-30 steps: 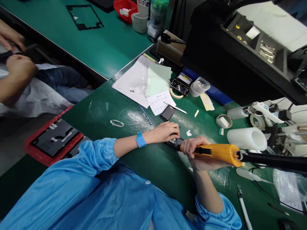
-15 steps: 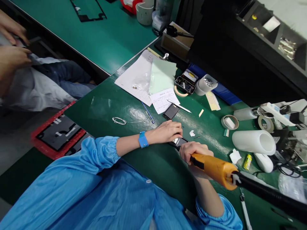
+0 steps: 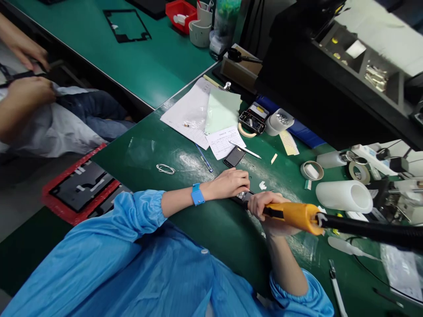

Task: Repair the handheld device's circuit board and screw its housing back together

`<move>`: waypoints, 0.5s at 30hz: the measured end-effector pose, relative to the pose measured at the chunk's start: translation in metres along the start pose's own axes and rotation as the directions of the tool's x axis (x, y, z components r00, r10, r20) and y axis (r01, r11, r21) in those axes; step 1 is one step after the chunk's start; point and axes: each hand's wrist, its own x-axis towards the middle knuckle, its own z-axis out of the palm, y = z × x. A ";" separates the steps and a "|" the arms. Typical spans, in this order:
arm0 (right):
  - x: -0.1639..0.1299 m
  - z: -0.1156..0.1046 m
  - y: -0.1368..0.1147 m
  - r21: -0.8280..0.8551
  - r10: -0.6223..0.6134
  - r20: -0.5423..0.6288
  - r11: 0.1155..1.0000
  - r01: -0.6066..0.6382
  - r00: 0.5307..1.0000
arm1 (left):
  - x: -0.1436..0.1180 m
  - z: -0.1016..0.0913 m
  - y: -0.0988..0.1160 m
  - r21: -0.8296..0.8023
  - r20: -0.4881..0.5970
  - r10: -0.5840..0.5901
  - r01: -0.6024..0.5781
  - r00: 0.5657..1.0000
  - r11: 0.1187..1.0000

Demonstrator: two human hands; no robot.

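Low over the bench, a small opened phone (image 3: 243, 196) with a dark frame and bright metal parts lies between my hands. My left hand (image 3: 229, 182), a blue band at its wrist, has its fingers bent down onto the phone's far edge; the fingertips are partly hidden. Wrapped round a yellow-orange hot-air gun (image 3: 302, 217) is my right hand (image 3: 264, 206). The gun's dark front end points at the phone, and a thick black hose (image 3: 360, 226) runs from its back to the right. Behind my left hand lies a dark phone screen (image 3: 234, 156).
Papers (image 3: 188, 110), a blue pen (image 3: 203, 157) and coiled wire (image 3: 165, 169) lie to the left. At right are a white roll (image 3: 343, 197), a tape ring (image 3: 312, 171) and a knife (image 3: 337, 286). A co-worker's hands (image 3: 31, 90) are at far left.
The back of the hot-air gun and its hose have swung up, so the gun lies flatter. My left hand stays at the phone. The view has shifted slightly.
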 end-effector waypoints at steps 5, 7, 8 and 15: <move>0.016 0.002 -0.020 0.030 -0.102 -0.109 0.994 0.106 0.989 | 0.001 -0.008 -0.002 -0.040 -0.018 0.053 -0.054 0.998 0.998; 0.024 0.001 -0.025 0.023 -0.189 -0.162 0.981 0.195 0.969 | 0.002 -0.012 -0.002 -0.065 -0.019 0.083 -0.084 0.996 0.994; 0.027 0.000 -0.026 0.020 -0.221 -0.178 0.973 0.228 0.959 | 0.003 -0.013 -0.002 -0.076 -0.022 0.095 -0.096 0.995 0.993; 0.038 0.001 -0.021 0.065 -0.260 -0.211 0.958 0.279 0.942 | 0.003 -0.015 -0.002 -0.115 -0.048 0.123 -0.127 0.991 0.985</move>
